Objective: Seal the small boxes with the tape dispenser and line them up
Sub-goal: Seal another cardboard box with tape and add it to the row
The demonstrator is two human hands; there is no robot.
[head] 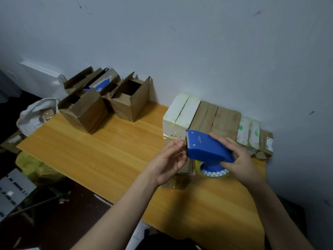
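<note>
Head cam: the right hand (237, 159) is wrapped around the blue tape dispenser (207, 147), just right of center frame, above the wooden table (108, 150). The left hand (168, 162) has curled fingertips right at its toothed edge; can't tell if it's pinching tape. The sealed boxes (216, 120) sit in a row along the wall behind it, and the open boxes (108, 103) are clustered upper left.

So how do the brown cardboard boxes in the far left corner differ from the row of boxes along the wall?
The brown cardboard corner boxes have flaps standing open; the row along the wall has flaps shut flat. The corner boxes sit in a loose cluster; the row stands side by side. Both rest on the yellow wooden table.
</note>
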